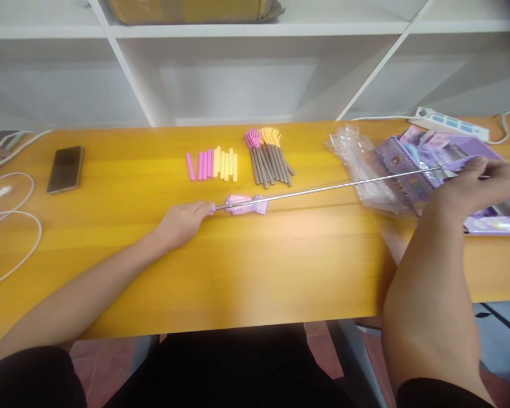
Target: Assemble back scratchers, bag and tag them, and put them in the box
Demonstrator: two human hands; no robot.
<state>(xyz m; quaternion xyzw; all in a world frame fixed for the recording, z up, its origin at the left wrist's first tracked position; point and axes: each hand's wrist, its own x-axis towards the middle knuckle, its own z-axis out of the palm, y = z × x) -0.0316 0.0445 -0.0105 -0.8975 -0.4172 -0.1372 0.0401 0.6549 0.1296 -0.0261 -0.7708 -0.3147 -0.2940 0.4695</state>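
Arms [119, 272] stretched wide, left grip [182, 222] and right grip [476, 182] pinching opposite ends of a long, thin silvery rod [344, 185].

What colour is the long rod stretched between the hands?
The rod is silvery, as the head view shows.

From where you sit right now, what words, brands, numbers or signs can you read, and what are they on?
No text can be read for certain.
Purple box: colourful marks on its side, perhaps lettering, too blurred to read.
Pastel strip at its near edge: too blurred to read.
Power strip: no legible marking.
Phone: dark screen, no visible text.
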